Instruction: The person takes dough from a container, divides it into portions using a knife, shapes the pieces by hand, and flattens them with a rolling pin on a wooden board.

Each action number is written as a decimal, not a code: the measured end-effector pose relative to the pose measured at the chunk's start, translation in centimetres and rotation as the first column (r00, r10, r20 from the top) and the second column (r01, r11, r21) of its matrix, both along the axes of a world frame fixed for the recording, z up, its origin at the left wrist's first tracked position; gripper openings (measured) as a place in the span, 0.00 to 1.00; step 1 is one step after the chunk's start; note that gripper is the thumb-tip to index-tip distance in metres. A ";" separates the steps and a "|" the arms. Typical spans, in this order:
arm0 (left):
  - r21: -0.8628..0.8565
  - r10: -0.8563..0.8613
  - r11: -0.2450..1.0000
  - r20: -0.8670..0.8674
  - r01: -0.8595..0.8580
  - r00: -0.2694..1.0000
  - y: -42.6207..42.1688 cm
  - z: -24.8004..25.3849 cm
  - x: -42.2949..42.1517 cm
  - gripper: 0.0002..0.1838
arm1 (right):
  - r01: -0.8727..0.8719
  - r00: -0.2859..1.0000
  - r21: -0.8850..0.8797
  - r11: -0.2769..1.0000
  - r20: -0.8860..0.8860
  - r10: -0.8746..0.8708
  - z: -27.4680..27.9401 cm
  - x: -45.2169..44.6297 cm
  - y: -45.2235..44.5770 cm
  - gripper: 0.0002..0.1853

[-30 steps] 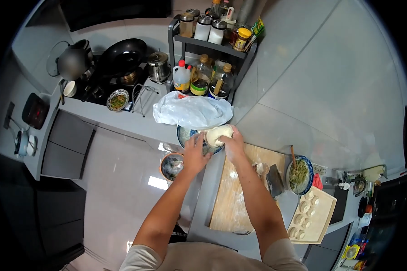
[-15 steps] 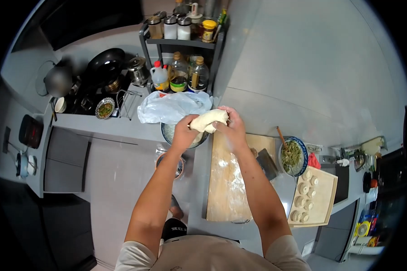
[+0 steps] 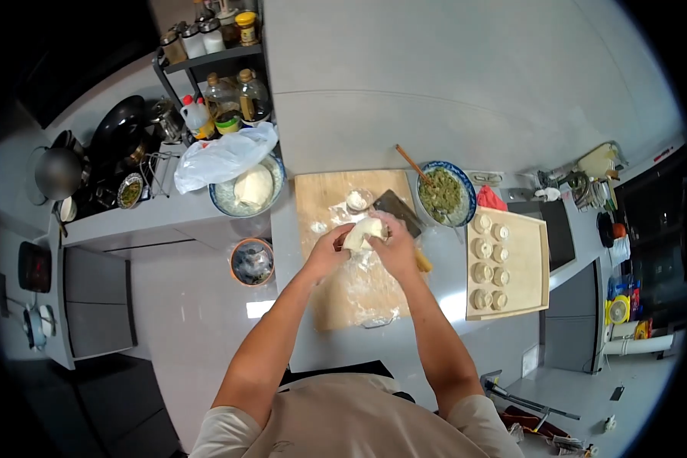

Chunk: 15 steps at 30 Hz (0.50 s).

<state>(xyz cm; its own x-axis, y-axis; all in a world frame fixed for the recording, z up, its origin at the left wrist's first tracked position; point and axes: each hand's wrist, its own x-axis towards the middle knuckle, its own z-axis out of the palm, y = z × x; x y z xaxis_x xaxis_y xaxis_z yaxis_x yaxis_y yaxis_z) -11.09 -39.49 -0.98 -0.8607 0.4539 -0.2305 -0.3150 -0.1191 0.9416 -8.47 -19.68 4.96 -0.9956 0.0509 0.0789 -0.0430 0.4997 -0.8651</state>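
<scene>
No lettering can be read; labels (image 3: 227, 122) on the bottles (image 3: 253, 98) and yellow-lidded jar (image 3: 246, 32) are too small.

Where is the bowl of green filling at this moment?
In the head view, the bowl stands right of centre, beside the board, up-left of the tray.

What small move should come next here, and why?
Probably lower the dough onto the wooden board: the left hand and right hand hold it over the board, where white powder is already spread.
</scene>
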 end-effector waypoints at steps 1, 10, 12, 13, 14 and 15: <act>-0.073 -0.010 0.997 0.022 0.011 1.000 0.6 -1.2 1.1 0.37 | -0.010 0.998 0.006 1.000 -0.054 0.010 -2.0 1.4 0.8 0.30; -0.497 -0.147 0.867 -0.313 -0.030 0.938 1.9 -6.9 5.1 0.32 | -0.054 0.997 0.264 0.963 -0.044 0.068 -8.8 6.1 3.0 0.17; -0.501 -0.094 0.857 -0.381 -0.119 0.920 1.0 -5.8 5.1 0.31 | -0.085 0.985 0.306 0.948 -0.115 0.126 -8.8 5.2 2.2 0.15; -0.522 -0.021 0.824 -0.418 -0.221 0.908 0.1 -4.3 4.9 0.30 | -0.002 0.983 0.354 0.935 -0.169 0.066 -6.9 4.6 1.3 0.13; -0.537 0.049 0.782 -0.453 -0.316 0.890 -1.2 -3.3 4.8 0.30 | 0.086 0.975 0.395 0.915 -0.223 0.005 -5.6 4.1 0.1 0.12; -0.560 0.040 0.736 -0.525 -0.381 0.850 -2.8 -3.7 4.2 0.29 | 0.053 0.985 0.298 0.953 -0.174 -0.001 -5.4 3.3 -1.3 0.11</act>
<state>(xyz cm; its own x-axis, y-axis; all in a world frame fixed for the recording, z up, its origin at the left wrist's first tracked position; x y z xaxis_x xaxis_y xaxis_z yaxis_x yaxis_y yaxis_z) -6.86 -42.33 -4.66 -0.9884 0.1436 0.0501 0.1203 0.5362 0.8355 -5.16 -21.00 -0.42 -0.9646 0.0253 0.2626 -0.1590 0.7386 -0.6552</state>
